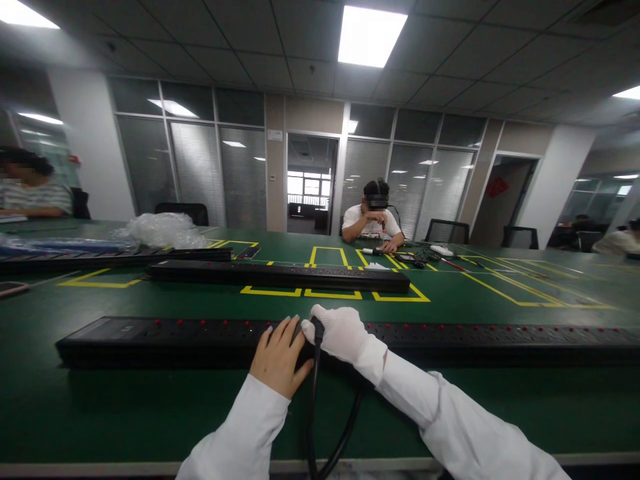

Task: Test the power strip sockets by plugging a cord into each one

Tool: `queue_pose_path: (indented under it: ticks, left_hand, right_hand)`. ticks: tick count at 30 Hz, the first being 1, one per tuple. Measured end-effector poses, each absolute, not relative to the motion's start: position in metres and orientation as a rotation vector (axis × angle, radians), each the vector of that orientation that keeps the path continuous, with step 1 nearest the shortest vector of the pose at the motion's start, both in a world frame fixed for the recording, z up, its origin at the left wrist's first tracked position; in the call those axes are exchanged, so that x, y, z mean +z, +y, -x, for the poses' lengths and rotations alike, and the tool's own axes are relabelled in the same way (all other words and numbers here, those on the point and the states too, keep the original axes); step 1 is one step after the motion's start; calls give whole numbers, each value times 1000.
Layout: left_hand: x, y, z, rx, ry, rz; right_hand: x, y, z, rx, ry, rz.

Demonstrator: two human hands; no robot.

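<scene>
A long black power strip [450, 347] lies across the near half of the green table [125, 413], running from the left out past the right side of the view, with a row of red dots [425, 327] along its top. The bare left hand [281, 360] rests on it left of its visible middle, fingers loosely extended over the top, its thumb just beside a black cable [314, 400]; it is not closed around anything. The right hand [343, 331], in a white glove, is closed on a black plug [318, 328], pinching it between thumb and fingers over the strip. The glove covers part of the plug, so I cannot tell whether it sits in a socket. From there the cable drops to the near table edge and loops back up below the right wrist. Beyond lies a second strip [280, 275], with yellow tape [273, 292] marking the table around it. Clear plastic wrap [165, 230] is heaped far left, and a phone [14, 288] lies at the left edge. On the far side sits a person [371, 223] in a white shirt.
</scene>
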State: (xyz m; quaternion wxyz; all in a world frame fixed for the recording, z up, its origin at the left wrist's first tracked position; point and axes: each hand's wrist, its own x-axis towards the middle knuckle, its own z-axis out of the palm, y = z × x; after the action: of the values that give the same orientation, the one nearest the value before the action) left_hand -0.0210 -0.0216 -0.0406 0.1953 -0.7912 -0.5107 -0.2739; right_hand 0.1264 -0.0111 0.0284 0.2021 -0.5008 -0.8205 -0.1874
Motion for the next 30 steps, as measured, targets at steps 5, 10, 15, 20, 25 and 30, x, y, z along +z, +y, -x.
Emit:
queue_pose_path:
  ticks: [5,10,15,20,25,30]
  left_hand:
    - [-40,-21,21,-760,-1422,2204]
    - [-41,-21,22,-756,-1429,2212]
    - [-42,-21,22,-773,-1428,2222]
    - [-41,-22,22,-782,-1435,2222]
    - [-40,-23,21,-759,-1443,2217]
    - [-39,-23,20,-760,-1441,2204]
  right_hand:
    - [27,-6,-128,-502,-2290,1438]
    - [30,-15,-126,-571,-2299,1355]
    - [32,-20,-125,-631,-2324,1310]
    - [29,-19,-124,-579,-2292,1374]
    - [29,-14,-126,-481,-2301,1404]
    - [29,-6,-129,-443,-2290,1439]
